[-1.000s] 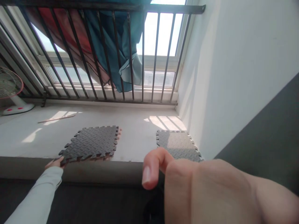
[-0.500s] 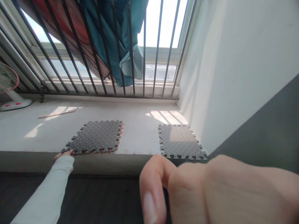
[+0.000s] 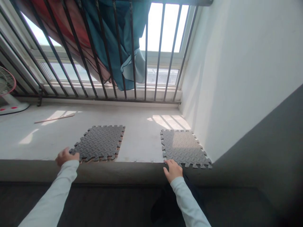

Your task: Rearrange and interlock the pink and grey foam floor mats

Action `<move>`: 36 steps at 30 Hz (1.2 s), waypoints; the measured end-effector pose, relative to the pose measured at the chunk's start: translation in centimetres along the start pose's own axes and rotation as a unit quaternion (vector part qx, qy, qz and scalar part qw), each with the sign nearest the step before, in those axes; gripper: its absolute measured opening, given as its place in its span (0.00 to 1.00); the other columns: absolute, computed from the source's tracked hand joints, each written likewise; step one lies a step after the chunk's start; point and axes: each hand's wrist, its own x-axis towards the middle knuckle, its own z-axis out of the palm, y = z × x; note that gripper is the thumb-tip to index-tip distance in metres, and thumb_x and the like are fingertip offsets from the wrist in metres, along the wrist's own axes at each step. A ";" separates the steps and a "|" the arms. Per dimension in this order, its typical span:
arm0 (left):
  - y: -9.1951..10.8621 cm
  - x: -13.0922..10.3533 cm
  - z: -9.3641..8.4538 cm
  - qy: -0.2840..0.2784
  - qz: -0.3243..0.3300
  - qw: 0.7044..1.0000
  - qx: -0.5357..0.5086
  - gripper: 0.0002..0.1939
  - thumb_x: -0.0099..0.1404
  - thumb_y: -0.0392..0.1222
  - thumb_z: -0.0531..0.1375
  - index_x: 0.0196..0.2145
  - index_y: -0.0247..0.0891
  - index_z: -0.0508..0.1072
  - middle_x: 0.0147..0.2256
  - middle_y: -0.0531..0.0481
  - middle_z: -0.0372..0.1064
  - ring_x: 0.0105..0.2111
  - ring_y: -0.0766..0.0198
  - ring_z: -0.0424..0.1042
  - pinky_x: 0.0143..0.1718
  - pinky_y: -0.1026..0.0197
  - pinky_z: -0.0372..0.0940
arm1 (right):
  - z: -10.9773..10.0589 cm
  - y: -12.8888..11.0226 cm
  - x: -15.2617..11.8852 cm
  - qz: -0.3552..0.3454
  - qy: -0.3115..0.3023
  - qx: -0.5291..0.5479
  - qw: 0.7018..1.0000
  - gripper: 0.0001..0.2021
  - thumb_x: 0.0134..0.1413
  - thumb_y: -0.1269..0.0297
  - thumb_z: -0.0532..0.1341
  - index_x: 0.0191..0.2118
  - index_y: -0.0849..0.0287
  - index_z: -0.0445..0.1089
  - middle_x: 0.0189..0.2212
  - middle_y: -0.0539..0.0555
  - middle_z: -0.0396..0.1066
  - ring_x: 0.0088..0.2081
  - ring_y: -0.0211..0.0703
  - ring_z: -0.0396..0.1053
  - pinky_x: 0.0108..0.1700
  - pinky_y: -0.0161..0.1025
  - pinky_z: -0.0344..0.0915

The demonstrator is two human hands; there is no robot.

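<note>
My left hand is at the near left corner of a grey foam puzzle mat. Its thumb and fingers are apart around that corner and appear to touch it. Reddish-brown edging shows beneath this mat along its right and front sides. My right hand is by the near left corner of a second grey foam puzzle mat. Thumb and forefinger are spread, and the fingertips are at the mat's front edge; whether they press on it I cannot tell. Both mats lie flat on a white ledge with toothed edges.
Dark metal bars stand along the back of the ledge, before a window with a teal and red curtain. A fan and a thin stick are on the left. A white wall rises at the right.
My right hand has gone from close before the camera to the right mat's front corner. The left mat's near left corner has shifted right, with my left hand beside it.
</note>
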 end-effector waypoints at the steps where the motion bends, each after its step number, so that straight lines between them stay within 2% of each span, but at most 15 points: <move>1: 1.3 -0.5 0.2 -0.018 0.045 0.999 -0.023 0.20 0.56 0.41 0.46 0.45 0.37 0.66 0.41 0.47 0.69 0.45 0.55 0.63 0.44 0.51 0.61 | 0.6 0.7 0.0 0.006 -0.004 -0.031 0.999 0.15 0.46 0.69 0.54 0.42 0.56 0.66 0.43 0.56 0.66 0.46 0.47 0.62 0.46 0.47 0.55; 2: 2.8 -1.0 0.3 -0.053 0.116 0.990 -0.055 0.20 0.55 0.42 0.46 0.43 0.38 0.67 0.42 0.47 0.69 0.45 0.57 0.64 0.46 0.55 0.60 | 0.9 1.2 0.0 0.010 -0.008 -0.053 0.999 0.15 0.47 0.69 0.54 0.43 0.56 0.66 0.44 0.55 0.65 0.46 0.46 0.61 0.46 0.46 0.54; 4: 6.2 -2.5 0.5 -0.176 0.310 0.930 -0.092 0.18 0.53 0.43 0.50 0.41 0.41 0.70 0.43 0.49 0.70 0.45 0.61 0.65 0.48 0.59 0.58 | 1.2 1.7 0.2 0.012 -0.011 -0.067 0.998 0.14 0.47 0.68 0.53 0.43 0.54 0.66 0.45 0.53 0.65 0.47 0.43 0.61 0.47 0.45 0.52; 5: 7.8 -3.2 0.6 -0.219 0.374 0.897 -0.084 0.18 0.52 0.42 0.52 0.40 0.43 0.71 0.43 0.49 0.70 0.45 0.61 0.65 0.50 0.58 0.57 | 1.3 1.7 0.3 0.011 -0.012 -0.069 0.998 0.14 0.48 0.68 0.53 0.43 0.53 0.65 0.45 0.53 0.65 0.47 0.42 0.61 0.47 0.44 0.52; 7: 10.7 -4.5 0.6 -0.260 0.437 0.860 -0.042 0.17 0.50 0.38 0.53 0.38 0.45 0.72 0.44 0.50 0.70 0.46 0.60 0.65 0.54 0.52 0.52 | 1.3 1.7 0.7 0.010 -0.013 -0.068 0.998 0.14 0.48 0.67 0.53 0.43 0.52 0.65 0.45 0.52 0.65 0.47 0.41 0.61 0.47 0.43 0.51; 10: 13.4 -5.6 0.6 -0.280 0.460 0.842 0.028 0.19 0.48 0.33 0.54 0.39 0.43 0.72 0.45 0.47 0.68 0.47 0.59 0.64 0.57 0.47 0.44 | 1.3 1.7 1.0 0.022 -0.019 -0.074 0.997 0.14 0.48 0.66 0.53 0.43 0.52 0.65 0.45 0.52 0.65 0.47 0.42 0.61 0.46 0.43 0.51; 12: 14.2 -5.7 0.8 -0.284 0.461 0.838 0.065 0.21 0.47 0.29 0.53 0.39 0.41 0.72 0.44 0.45 0.69 0.46 0.59 0.65 0.56 0.47 0.46 | 1.2 1.7 1.0 0.034 -0.020 -0.078 0.996 0.14 0.48 0.66 0.53 0.43 0.53 0.65 0.46 0.52 0.65 0.46 0.43 0.60 0.46 0.43 0.52; 15: 14.6 -5.4 1.3 -0.280 0.464 0.836 0.092 0.19 0.48 0.25 0.50 0.35 0.38 0.73 0.40 0.43 0.70 0.43 0.60 0.68 0.53 0.51 0.53 | 1.0 1.7 1.0 0.066 -0.018 -0.086 0.994 0.14 0.47 0.66 0.55 0.42 0.53 0.66 0.47 0.54 0.63 0.48 0.44 0.59 0.46 0.43 0.52; 19: 14.1 -5.1 1.9 -0.272 0.480 0.829 0.094 0.17 0.49 0.25 0.50 0.29 0.37 0.74 0.36 0.43 0.71 0.39 0.59 0.69 0.47 0.54 0.59 | 0.8 1.5 1.5 0.102 -0.016 -0.121 0.987 0.17 0.43 0.68 0.59 0.43 0.54 0.65 0.50 0.56 0.60 0.51 0.48 0.55 0.46 0.44 0.53; 21: 14.1 -5.5 2.0 -0.240 0.475 0.843 0.075 0.18 0.49 0.25 0.50 0.31 0.38 0.74 0.37 0.43 0.71 0.40 0.58 0.69 0.48 0.53 0.58 | 0.7 1.4 2.0 0.114 -0.029 -0.137 0.984 0.18 0.42 0.71 0.59 0.43 0.55 0.65 0.48 0.58 0.61 0.50 0.49 0.56 0.45 0.44 0.54; 23: 15.1 -6.6 1.9 -0.202 0.472 0.858 0.037 0.19 0.49 0.26 0.50 0.35 0.39 0.73 0.40 0.42 0.70 0.43 0.58 0.67 0.51 0.51 0.55 | 0.6 1.4 2.3 0.136 -0.040 -0.136 0.980 0.18 0.42 0.75 0.58 0.43 0.58 0.64 0.45 0.59 0.62 0.48 0.49 0.58 0.44 0.43 0.55; 26: 18.9 -10.0 1.3 -0.202 0.496 0.844 -0.030 0.20 0.51 0.30 0.51 0.41 0.40 0.71 0.43 0.44 0.69 0.45 0.59 0.66 0.52 0.51 0.55 | 0.6 1.6 2.6 0.176 -0.042 -0.115 0.977 0.17 0.45 0.76 0.54 0.44 0.61 0.63 0.43 0.62 0.64 0.46 0.50 0.61 0.43 0.44 0.56; 31: 28.2 -18.4 -0.5 -0.301 0.534 0.785 -0.092 0.19 0.52 0.34 0.52 0.43 0.40 0.69 0.45 0.44 0.68 0.44 0.59 0.66 0.48 0.55 0.60 | 0.0 2.5 2.6 0.205 -0.061 -0.060 0.975 0.16 0.44 0.73 0.55 0.43 0.60 0.63 0.43 0.61 0.66 0.46 0.50 0.63 0.42 0.44 0.58; 33: 31.2 -21.2 -1.1 -0.334 0.514 0.784 -0.097 0.21 0.51 0.36 0.54 0.46 0.37 0.66 0.50 0.41 0.62 0.49 0.58 0.62 0.50 0.56 0.58 | -0.5 3.1 2.4 0.217 -0.059 -0.031 0.974 0.15 0.46 0.70 0.54 0.43 0.59 0.62 0.42 0.59 0.67 0.45 0.47 0.64 0.40 0.41 0.59; 36: 34.0 -23.5 -1.9 -0.357 0.484 0.794 -0.085 0.22 0.52 0.37 0.55 0.47 0.33 0.64 0.51 0.38 0.59 0.51 0.55 0.59 0.50 0.56 0.58 | -1.1 4.0 1.9 0.235 -0.041 0.000 0.971 0.12 0.47 0.68 0.52 0.40 0.57 0.63 0.40 0.56 0.68 0.43 0.43 0.66 0.38 0.37 0.59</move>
